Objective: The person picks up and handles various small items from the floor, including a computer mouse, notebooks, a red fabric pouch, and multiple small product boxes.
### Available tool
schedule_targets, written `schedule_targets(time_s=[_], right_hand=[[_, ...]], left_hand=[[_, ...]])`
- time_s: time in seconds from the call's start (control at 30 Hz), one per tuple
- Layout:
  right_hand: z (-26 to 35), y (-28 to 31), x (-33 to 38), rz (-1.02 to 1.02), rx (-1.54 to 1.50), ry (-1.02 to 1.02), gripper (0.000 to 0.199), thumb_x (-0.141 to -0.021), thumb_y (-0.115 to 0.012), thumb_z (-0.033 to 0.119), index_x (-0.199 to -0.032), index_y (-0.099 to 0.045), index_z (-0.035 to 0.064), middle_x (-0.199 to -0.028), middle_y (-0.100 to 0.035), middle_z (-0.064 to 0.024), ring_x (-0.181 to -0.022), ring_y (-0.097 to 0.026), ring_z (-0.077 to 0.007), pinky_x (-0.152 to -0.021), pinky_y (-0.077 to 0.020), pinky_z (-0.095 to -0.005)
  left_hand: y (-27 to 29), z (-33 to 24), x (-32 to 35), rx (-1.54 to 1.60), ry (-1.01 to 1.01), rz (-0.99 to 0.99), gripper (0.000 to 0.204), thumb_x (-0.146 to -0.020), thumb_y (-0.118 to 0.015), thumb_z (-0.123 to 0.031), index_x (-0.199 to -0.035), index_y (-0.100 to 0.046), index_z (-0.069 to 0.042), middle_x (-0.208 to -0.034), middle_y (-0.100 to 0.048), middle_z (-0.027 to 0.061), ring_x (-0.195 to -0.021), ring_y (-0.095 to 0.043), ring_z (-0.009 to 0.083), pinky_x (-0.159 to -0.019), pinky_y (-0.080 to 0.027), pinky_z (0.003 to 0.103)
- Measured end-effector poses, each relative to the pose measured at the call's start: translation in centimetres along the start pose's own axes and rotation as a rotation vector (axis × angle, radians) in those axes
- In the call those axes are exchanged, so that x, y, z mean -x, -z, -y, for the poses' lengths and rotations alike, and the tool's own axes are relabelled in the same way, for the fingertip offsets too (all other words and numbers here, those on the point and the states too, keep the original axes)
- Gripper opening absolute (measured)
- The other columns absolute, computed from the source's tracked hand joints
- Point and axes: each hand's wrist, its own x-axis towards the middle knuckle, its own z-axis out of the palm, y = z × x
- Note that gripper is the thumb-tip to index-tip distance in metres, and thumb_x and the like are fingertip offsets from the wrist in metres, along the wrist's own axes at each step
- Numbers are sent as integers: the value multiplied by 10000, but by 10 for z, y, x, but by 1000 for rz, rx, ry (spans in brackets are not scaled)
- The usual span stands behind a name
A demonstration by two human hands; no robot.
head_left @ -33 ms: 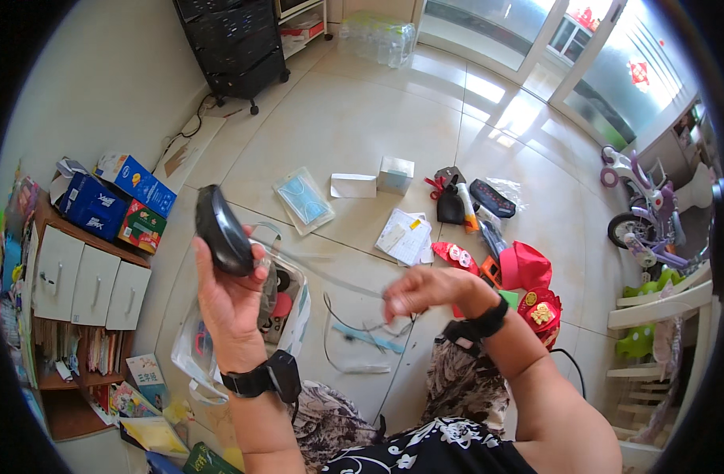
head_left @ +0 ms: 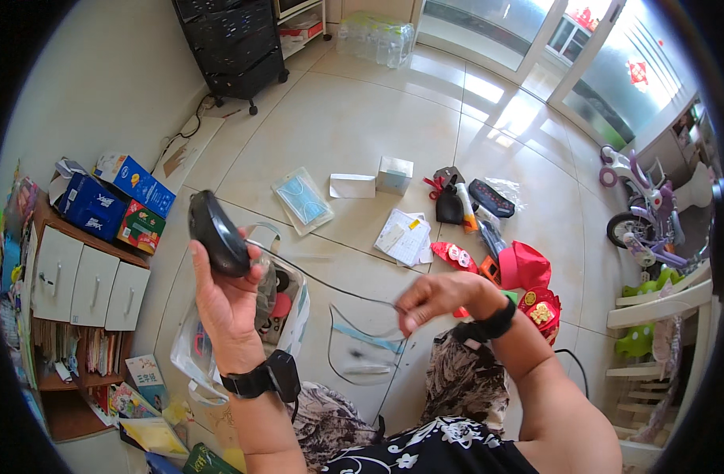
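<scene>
A black computer mouse [head_left: 219, 234] is held up in my left hand [head_left: 229, 304], with the fingers wrapped round it. From the mouse its thin black cable [head_left: 330, 286] runs to the right, into the pinched fingers of my right hand [head_left: 427, 302]. Beyond that pinch the cable loops down over the floor, and its end is blurred. Below my left hand stands a clear-walled bag [head_left: 297, 320] with small items inside, partly hidden by my forearm. Under the cable loop lie a light blue strip [head_left: 362, 336] and a small clear packet [head_left: 367, 369].
Ahead lie a packet of blue masks [head_left: 303, 201], a small box [head_left: 395, 175], papers [head_left: 405, 237] and a black remote-like item [head_left: 491, 197]. Red items [head_left: 526, 266] sit right. A cabinet [head_left: 92, 284] stands left; a child's bicycle [head_left: 646, 213] and white rack [head_left: 662, 316] stand right.
My right hand has shifted slightly right and down, and the cable between the hands shows more clearly. The mouse has moved a little left and tilted. Other things lie as before.
</scene>
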Motion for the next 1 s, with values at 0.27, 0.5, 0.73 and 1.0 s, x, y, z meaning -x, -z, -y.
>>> schedule_targets(time_s=[0.27,0.5,0.73,1.0], right_hand=[[-53,45,83,-350,953,-1206,203,-755,-599,138,-895,-718,51,-864,-691,-143,-849,-666,-329,-708,-527,-404],[7,44,10,-753,566,39,523,-793,-595,15,-1302,-476,32,-1219,-585,-150,-1112,-591,-247,-938,-475,-347],[-21,-24,-66,-474,-557,213,334,-1029,-425,282,-1168,-564,12,-1015,-629,-65,-924,-599,-152,-834,-469,-327],[8,-32,-62,-479,378,56,168,-929,-571,173,-990,-641,33,-828,-668,-121,-725,-640,-254,-678,-504,-336]], left_hand=[[21,-12,-4,-4,-405,-154,508,-920,-611,-398,-1233,-507,-11,-1098,-614,116,-905,-642,236,-710,-559,293],[-25,68,31,-480,395,264,479,-904,-611,-395,-1154,-548,8,-827,-632,89,-613,-631,179,-512,-493,276],[-18,70,32,-316,383,400,622,-902,-560,-536,-1178,-543,21,-849,-634,105,-638,-614,180,-527,-467,267],[20,66,2,-1029,-8,90,323,-869,-636,-258,-1076,-535,-30,-851,-632,99,-755,-643,217,-661,-506,334]])
